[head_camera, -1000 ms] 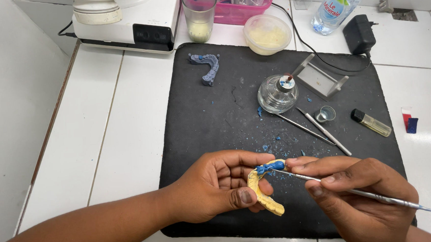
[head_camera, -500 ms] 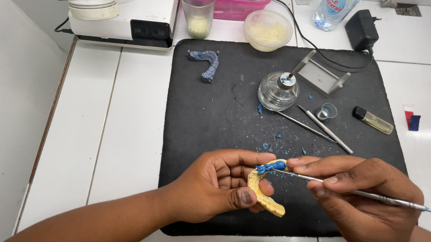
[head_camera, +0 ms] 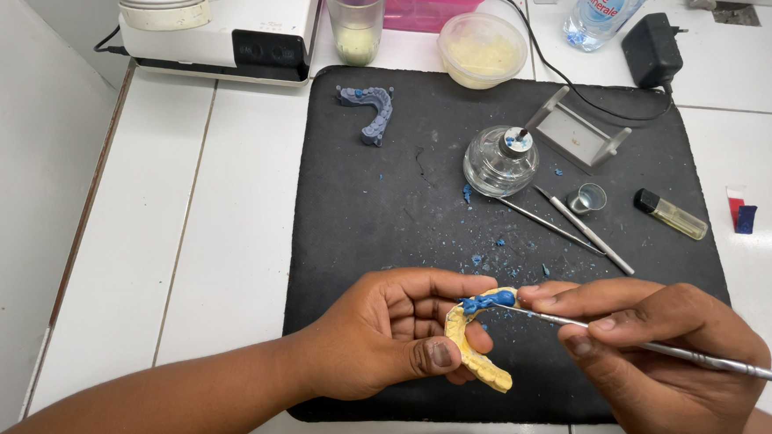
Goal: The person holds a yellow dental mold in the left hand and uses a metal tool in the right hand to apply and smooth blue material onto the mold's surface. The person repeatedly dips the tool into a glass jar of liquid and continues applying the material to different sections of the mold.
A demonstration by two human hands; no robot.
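I look down on a black mat (head_camera: 386, 217) lying on a white tiled counter (head_camera: 185, 254), with both of my hands low in the view, around six o'clock. My left hand (head_camera: 392, 331) is curled closed around a yellow, horseshoe-shaped dental cast (head_camera: 473, 362), thumb pressed across its near side and fingers wrapped behind it. A small lump of blue wax (head_camera: 487, 301) sits on the cast's upper end. My right hand (head_camera: 648, 344), at about five o'clock, is pinched shut on a thin metal instrument (head_camera: 675, 351), held like a pen; its tip touches the blue wax, and its handle runs off toward four o'clock. The two hands sit just beside each other, fingertips nearly meeting over the cast. Higher on the mat, toward one o'clock, stands a glass spirit lamp (head_camera: 499, 160), with two loose metal tools (head_camera: 580, 224) and a small metal cup (head_camera: 588, 199) near it. At about twelve o'clock lies a grey-blue cast (head_camera: 372, 112).
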